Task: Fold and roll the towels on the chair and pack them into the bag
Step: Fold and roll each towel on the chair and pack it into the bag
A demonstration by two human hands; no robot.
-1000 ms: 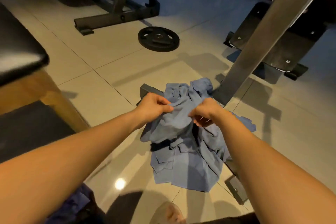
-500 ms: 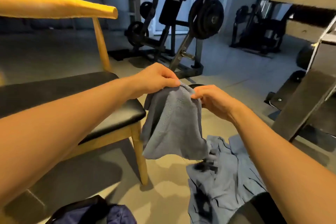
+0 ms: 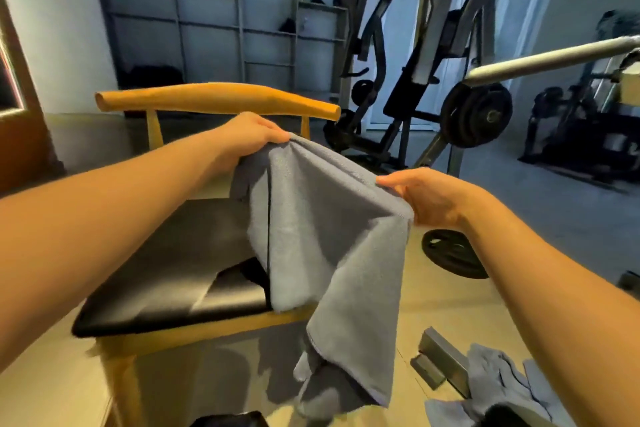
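Gym machines behind chair (image 3: 156, 274); left hand (image 3: 254, 135) and right hand (image 3: 427, 199) each pinch the towel (image 3: 322, 225) top edge, cloth hanging beside seat; risk: uneven grip skews fold, low corner may drag floor.

No readable text, label, brand, number or sign shows anywhere in this view

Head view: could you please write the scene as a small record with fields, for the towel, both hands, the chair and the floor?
towel: grey-blue, hangs spread between both hands
left hand: pinches its upper left corner
right hand: pinches its upper right edge
chair: wooden frame, black seat, behind the towel
floor: heap of towels at lower right; weight plate
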